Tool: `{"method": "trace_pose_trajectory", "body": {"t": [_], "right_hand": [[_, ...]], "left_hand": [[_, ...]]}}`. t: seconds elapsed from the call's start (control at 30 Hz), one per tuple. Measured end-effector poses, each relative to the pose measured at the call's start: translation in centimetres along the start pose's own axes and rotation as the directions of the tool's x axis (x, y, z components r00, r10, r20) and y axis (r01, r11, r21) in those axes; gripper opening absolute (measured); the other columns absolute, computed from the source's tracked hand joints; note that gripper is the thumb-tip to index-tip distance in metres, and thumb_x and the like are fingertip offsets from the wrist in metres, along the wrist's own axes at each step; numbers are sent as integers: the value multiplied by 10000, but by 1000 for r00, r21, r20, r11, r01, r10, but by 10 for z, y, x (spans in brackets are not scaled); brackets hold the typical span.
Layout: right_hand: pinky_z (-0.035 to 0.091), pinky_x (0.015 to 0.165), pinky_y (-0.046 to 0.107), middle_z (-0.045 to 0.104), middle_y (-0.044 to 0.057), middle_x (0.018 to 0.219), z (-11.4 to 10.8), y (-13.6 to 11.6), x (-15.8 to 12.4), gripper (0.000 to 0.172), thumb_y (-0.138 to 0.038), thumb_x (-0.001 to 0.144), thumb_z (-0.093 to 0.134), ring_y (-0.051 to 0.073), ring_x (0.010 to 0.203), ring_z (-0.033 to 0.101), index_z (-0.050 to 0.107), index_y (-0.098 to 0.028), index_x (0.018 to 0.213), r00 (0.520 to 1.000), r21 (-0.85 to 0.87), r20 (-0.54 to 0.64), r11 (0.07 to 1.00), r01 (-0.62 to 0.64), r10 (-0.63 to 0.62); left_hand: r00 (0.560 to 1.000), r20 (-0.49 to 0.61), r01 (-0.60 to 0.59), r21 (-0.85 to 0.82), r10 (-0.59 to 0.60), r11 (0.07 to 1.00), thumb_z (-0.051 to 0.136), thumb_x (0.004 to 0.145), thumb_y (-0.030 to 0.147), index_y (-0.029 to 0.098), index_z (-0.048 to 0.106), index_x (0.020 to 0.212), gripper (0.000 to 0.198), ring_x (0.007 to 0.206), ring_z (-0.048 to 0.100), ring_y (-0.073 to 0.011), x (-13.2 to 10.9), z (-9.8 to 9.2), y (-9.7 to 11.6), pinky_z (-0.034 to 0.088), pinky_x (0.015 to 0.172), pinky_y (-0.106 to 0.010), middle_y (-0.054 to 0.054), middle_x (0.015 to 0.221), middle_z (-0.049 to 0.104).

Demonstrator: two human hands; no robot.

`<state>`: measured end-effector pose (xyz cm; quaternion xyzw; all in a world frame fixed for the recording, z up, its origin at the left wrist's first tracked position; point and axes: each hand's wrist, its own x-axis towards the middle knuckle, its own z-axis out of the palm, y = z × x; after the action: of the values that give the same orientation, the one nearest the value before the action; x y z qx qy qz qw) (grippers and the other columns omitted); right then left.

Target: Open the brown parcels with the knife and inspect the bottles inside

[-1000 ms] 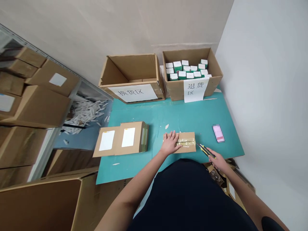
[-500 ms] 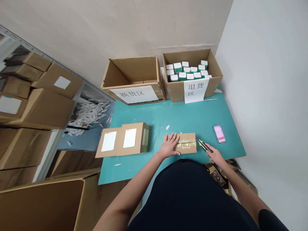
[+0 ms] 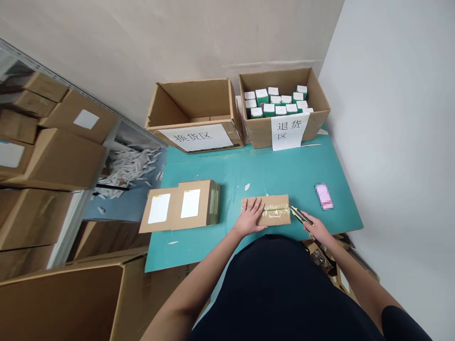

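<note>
Left hand [image 3: 250, 217] is resting on a taped box [image 3: 274, 210] on the teal surface [image 3: 245, 166], fingers spread flat. Right hand [image 3: 316, 230] has its fingers clenched on a box cutter [image 3: 301, 215], tip just beside the box. There's a flat carton [image 3: 181, 206] off left, a pink packet [image 3: 324, 196] off right, nothing in between.

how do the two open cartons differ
The carton with the wide sign holds no boxes, while the carton with the narrow sign is packed with white-and-green boxes. The first's sign lies landscape across its front; the second's hangs upright. Both are open cardboard cartons at the far edge of the teal mat.
</note>
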<state>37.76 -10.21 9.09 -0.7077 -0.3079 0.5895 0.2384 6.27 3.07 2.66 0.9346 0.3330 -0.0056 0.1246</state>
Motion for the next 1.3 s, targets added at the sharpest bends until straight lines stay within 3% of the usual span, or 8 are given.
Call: {"method": "trace_pose_trajectory", "body": {"t": [0.53, 0.67, 0.77, 0.87, 0.93, 1.0, 1.1, 1.3], "right_hand": [[468, 499, 248, 630, -22, 667, -17, 1, -12, 628, -331, 905, 576, 112, 439, 484, 494, -240, 1521, 998, -211, 50, 977, 42, -32], [553, 739, 321, 764, 57, 1009, -26, -2, -8, 564, -309, 871, 588, 209, 775, 678, 602, -257, 1432, 982, -308, 43, 933, 188, -183], [536, 870, 345, 723, 72, 1246, -32, -5, -5, 536, -311, 852, 603, 255, 1021, 676, 646, -259, 1383, 970, -323, 44, 916, 239, -238], [542, 715, 311, 757, 62, 1019, -28, 1, -6, 594, -364, 862, 594, 220, 807, 678, 585, -247, 1445, 987, -281, 48, 946, 159, -152], [486, 563, 267, 697, 17, 790, -20, 9, -9, 654, -409, 874, 580, 160, 569, 584, 519, -227, 1499, 997, -226, 37, 971, 76, -69], [413, 474, 238, 616, -22, 695, -11, 17, -14, 693, -441, 879, 568, 111, 445, 462, 473, -214, 1527, 1000, -162, 18, 987, 24, -21], [381, 435, 227, 579, -35, 686, -1, 24, -21, 712, -454, 872, 567, 89, 413, 406, 458, -209, 1532, 1000, -92, 10, 995, 24, -23], [394, 415, 222, 586, -30, 688, 7, 31, -26, 751, -450, 862, 557, 91, 413, 437, 418, -189, 1553, 999, -39, 30, 999, 30, -28]], "left_hand": [[1000, -17, 18, -28, -18, 999, 628, 773, 742, 183, 377, 1567, 1003, 1528, 235, -421, -3, 5, 3, 46, 1229, -654, -183, 1627, 355], [1000, -13, 24, -35, -24, 999, 637, 769, 739, 195, 371, 1571, 1005, 1529, 235, -417, -3, 5, 2, 47, 1233, -651, -176, 1630, 351], [999, -26, 18, -45, -19, 999, 632, 773, 740, 192, 366, 1573, 1005, 1529, 239, -417, -2, 5, 1, 45, 1234, -650, -177, 1625, 360], [999, -17, 27, -49, -28, 998, 630, 775, 740, 191, 375, 1568, 998, 1529, 236, -418, -2, 5, 2, 34, 1236, -647, -177, 1625, 361], [999, -3, 39, -47, -39, 998, 630, 773, 741, 188, 386, 1562, 994, 1527, 242, -417, -3, 5, 3, 25, 1237, -645, -180, 1625, 359], [999, 6, 45, -45, -45, 998, 634, 769, 739, 183, 395, 1556, 993, 1526, 248, -416, -3, 5, 4, 12, 1236, -646, -185, 1624, 359], [999, 14, 38, -40, -37, 998, 643, 761, 737, 174, 398, 1553, 1002, 1527, 247, -415, -3, 4, 4, -3, 1234, -650, -190, 1622, 359], [1000, 2, 26, -39, -26, 999, 649, 759, 736, 163, 396, 1553, 1012, 1528, 242, -418, -4, 5, 3, -6, 1231, -658, -196, 1623, 354]]}}
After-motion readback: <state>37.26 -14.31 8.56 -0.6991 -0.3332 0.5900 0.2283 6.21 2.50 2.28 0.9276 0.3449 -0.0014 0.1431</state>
